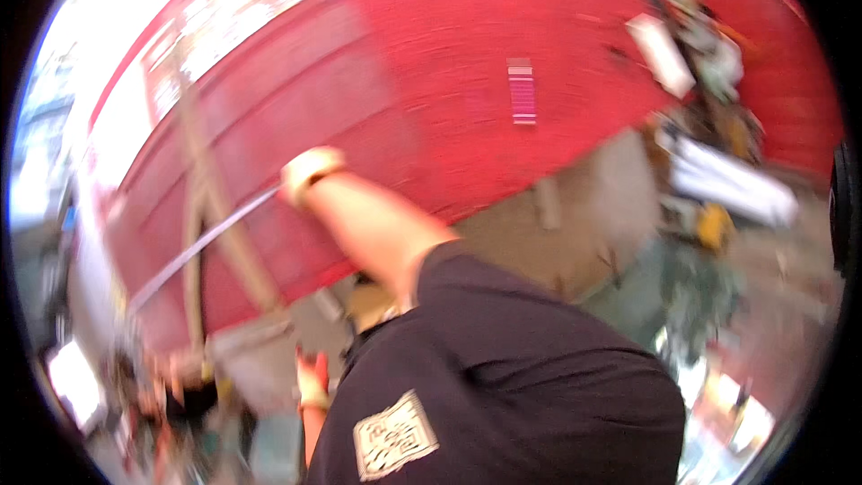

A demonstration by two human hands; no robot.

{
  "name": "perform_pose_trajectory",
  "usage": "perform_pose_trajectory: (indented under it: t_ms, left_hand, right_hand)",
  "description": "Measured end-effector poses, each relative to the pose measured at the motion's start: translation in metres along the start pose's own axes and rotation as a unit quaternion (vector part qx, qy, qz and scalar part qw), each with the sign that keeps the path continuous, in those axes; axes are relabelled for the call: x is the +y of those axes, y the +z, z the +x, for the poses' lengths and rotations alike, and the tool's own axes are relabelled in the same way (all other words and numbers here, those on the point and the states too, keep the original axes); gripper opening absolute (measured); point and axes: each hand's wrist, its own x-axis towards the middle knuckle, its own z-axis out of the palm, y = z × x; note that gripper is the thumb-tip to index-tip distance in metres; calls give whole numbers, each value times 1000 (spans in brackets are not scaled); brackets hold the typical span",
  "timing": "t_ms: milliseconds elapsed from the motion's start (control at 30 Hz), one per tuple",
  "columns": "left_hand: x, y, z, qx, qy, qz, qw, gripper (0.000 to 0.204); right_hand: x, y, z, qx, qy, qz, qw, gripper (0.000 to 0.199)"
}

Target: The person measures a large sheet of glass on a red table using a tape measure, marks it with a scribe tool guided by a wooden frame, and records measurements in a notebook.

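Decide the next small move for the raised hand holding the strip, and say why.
Probably steady the raised hand and press the strip flat against the red panel. The hand grips the strip's upper end, the strip slants down-left across the panel, and the whole picture is motion-blurred.

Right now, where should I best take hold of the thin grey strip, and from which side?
Probably its free middle, pinched from below: the thin grey strip runs straight and slanted across the red panel, and another person's gloved hand holds its upper end.
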Motion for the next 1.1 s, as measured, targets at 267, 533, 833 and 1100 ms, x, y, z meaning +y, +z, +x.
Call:
perform_pose_trajectory:
  t_ms: [267, 533, 833, 1100]
  left_hand:
    - [11, -85, -11, 372, 43, 204, 904, 91]
    - [43, -185, 26, 200, 215, 452, 842, 100]
    - [56, -220, 79, 95, 327, 499, 797, 104]
    - [63, -226, 93, 73, 322, 537, 776, 78]
  right_hand:
    - [47, 14, 13, 14, 8, -1, 1000, 49]
    - [98, 31, 36, -4, 71, -65, 995, 65]
    - [93, 35, 38, -17, 114, -85, 990, 68]
    - [175, 63, 71, -2, 9, -119, 993, 78]
